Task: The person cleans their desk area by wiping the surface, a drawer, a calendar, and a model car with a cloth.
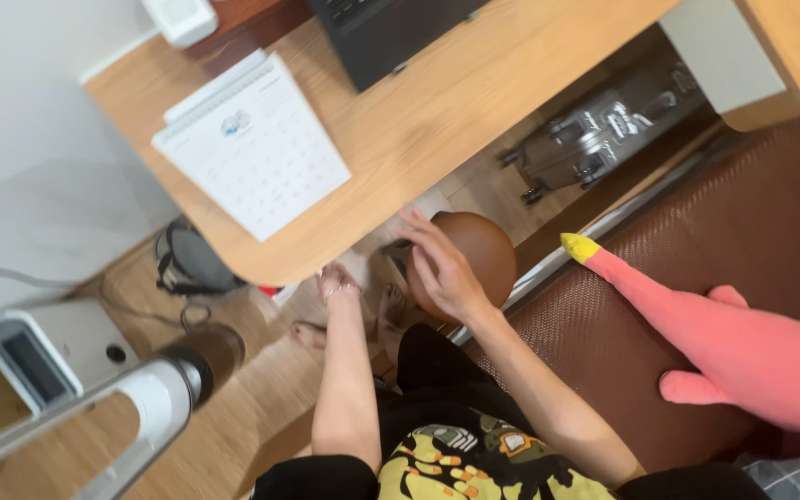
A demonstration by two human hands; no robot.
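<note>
While right hand [442, 268] fingers spread on brown ball [474, 255], left hand [337, 282] curled, white calendar [254, 143] on desk [418, 120]

Left hand [338, 281] is mostly tucked under the desk edge [280, 268] mid-frame, so can't tell if it's gripping anything, and the right hand [442, 268] covers a good chunk of the brown round thing [483, 245]. Black device [391, 32] is cut off at the top edge, pink plush [743, 347] at the right edge. Calendar [252, 143] print is too small to read.
</note>
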